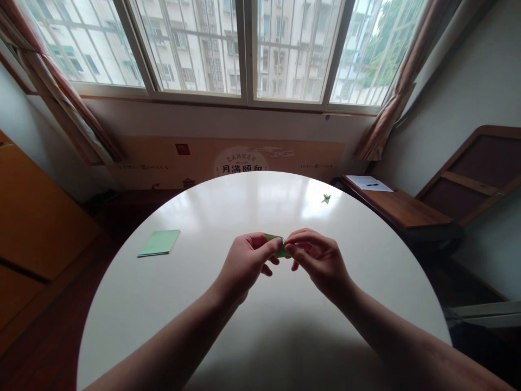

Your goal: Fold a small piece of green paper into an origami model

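Note:
Between my two hands, above the middle of the white table, is a small piece of folded green paper (281, 251). My left hand (254, 254) pinches its left part between thumb and fingers. On the right side, the thumb and forefinger of my right hand (315, 255) close on its other edge. My fingers cover much of the paper, so its exact folds are hidden. A stack of square green paper (159, 243) lies to the left on the table. Toward the far right of the tabletop sits a small green folded paper figure (326, 199) with pointed ends.
The round white table (228, 206) fills the space before me. Beyond its right edge, a wooden side table (402, 209) bears a white sheet (362, 183) and a dark pen (372, 184). A printed board (285, 155) stands behind the table, under the window.

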### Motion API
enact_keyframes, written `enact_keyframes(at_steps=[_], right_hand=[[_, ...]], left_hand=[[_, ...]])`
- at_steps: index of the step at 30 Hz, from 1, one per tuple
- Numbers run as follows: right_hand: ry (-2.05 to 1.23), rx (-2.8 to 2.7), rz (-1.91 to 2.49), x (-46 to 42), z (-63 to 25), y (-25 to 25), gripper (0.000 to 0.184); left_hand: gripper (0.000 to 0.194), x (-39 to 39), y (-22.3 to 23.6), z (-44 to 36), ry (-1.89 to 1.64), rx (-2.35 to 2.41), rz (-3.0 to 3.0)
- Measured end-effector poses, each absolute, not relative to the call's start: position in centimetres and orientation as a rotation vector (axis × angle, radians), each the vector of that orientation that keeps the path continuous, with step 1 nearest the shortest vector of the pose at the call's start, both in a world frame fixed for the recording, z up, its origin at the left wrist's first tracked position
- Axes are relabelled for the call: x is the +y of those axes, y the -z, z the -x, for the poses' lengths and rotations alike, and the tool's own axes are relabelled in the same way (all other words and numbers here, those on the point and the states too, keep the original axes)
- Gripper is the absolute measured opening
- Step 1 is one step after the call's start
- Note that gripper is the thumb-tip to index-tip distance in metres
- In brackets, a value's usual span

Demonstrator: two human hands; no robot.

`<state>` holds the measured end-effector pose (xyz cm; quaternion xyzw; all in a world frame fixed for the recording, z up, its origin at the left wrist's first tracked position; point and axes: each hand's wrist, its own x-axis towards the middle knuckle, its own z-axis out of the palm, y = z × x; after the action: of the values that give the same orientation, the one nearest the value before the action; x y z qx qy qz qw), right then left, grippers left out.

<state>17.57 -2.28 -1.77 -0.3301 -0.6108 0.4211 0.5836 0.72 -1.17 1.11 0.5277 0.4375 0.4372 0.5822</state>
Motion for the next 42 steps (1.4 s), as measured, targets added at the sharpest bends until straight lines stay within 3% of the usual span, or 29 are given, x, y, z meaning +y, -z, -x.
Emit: enact_keyframes(at_steps=[25, 34, 42], right_hand=[[-1.251, -1.153, 0.705, -2.35, -17.27, 1.93, 0.010], [-1.470, -1.091, 0.697, -2.25, -17.28, 1.87, 0.020], [-1.343, -1.237, 0.660, -2.15, -17.60, 1.98, 0.019]], left_hand=[[0.016, -1.41, -1.43, -0.38, -1.001, 0.946, -1.442], [0.023, -0.86, -1.50, 0.04, -0.958, 0.922, -1.367], [0.028, -0.69, -1.72, 0.12, -0.892, 0.955, -1.325]])
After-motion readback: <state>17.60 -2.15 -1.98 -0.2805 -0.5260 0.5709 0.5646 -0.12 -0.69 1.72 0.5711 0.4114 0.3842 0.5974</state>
